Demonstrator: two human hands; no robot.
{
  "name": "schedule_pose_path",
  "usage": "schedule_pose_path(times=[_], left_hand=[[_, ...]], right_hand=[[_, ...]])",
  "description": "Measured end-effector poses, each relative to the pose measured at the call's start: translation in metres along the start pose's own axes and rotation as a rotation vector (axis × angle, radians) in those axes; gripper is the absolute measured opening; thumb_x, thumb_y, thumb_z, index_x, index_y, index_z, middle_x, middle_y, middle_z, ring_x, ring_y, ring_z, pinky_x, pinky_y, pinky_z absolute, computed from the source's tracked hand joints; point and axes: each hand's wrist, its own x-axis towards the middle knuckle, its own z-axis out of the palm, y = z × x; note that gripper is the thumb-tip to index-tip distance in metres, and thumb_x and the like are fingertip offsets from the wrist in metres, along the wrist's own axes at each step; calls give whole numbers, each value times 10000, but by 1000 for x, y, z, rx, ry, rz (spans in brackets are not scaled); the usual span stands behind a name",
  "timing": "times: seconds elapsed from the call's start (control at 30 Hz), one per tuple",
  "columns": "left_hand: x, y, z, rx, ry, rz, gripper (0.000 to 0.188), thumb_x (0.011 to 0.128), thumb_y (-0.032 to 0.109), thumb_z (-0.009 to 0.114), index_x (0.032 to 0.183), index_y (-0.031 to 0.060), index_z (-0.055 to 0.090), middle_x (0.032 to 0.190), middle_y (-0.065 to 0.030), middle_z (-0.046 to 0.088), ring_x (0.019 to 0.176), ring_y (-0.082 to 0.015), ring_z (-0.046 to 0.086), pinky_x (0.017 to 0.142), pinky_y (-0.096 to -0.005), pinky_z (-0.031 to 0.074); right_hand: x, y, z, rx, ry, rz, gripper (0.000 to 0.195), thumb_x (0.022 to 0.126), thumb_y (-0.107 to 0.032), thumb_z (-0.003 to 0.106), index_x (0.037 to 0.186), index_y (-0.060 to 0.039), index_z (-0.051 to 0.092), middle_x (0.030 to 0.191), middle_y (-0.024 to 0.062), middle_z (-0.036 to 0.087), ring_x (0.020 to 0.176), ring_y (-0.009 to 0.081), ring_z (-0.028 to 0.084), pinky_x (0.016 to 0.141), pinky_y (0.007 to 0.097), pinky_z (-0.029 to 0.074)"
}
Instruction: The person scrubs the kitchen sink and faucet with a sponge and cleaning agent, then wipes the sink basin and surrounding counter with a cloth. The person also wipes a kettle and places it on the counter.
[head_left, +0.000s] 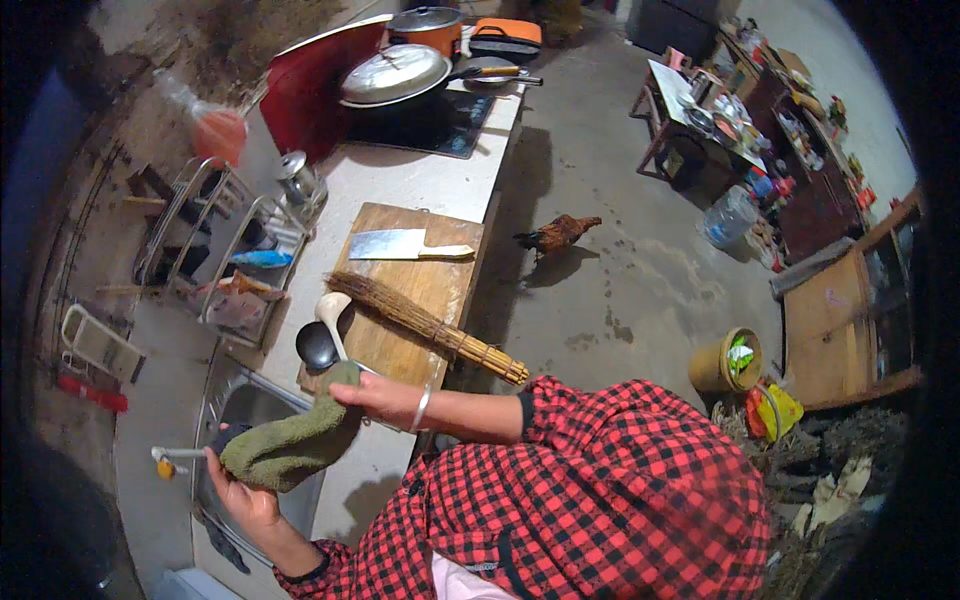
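Note:
A green cloth (300, 442) is stretched between my two hands at the sink's near edge. My left hand (251, 499) holds its lower end, beside the tap (180, 453). My right hand (375, 397), with a bangle at the wrist, grips its upper end. Just above the cloth, a black ladle (316, 346) and a pale ladle (331, 307) lie at the edge of a wooden cutting board (375, 315). A bundled twig brush (435, 330) rests across that board, and a cleaver (386, 244) lies farther up on it.
The metal sink (259, 401) is partly hidden by the cloth. Left of the counter (442, 180) stands a wire rack (255, 300). A covered wok (397, 73) sits at the counter's far end. On the floor are a chicken (562, 234) and a bucket (709, 367).

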Motion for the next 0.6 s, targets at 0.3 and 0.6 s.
schedule_pose_path(times=[0.3, 0.6], left_hand=[[39, -71, 158, 150, -494, 38, 469, 844, 54, 568, 1282, 43, 398, 1355, -149, 394, 1279, -262, 379, 1094, -422, 284], [56, -205, 169, 976, -764, -184, 345, 824, 17, 598, 1153, 69, 512, 1339, -117, 397, 1258, -237, 389, 1058, -377, 308]], right_hand=[[-63, -47, -70, 567, 46, -569, 530, 922, -231, 559, 1396, -126, 347, 1409, 61, 395, 1265, 199, 391, 1100, 366, 262], [-296, -95, -226, -487, 936, -859, 428, 884, -161, 569, 1277, -24, 465, 1227, 99, 540, 1090, 195, 516, 958, 370, 432]])
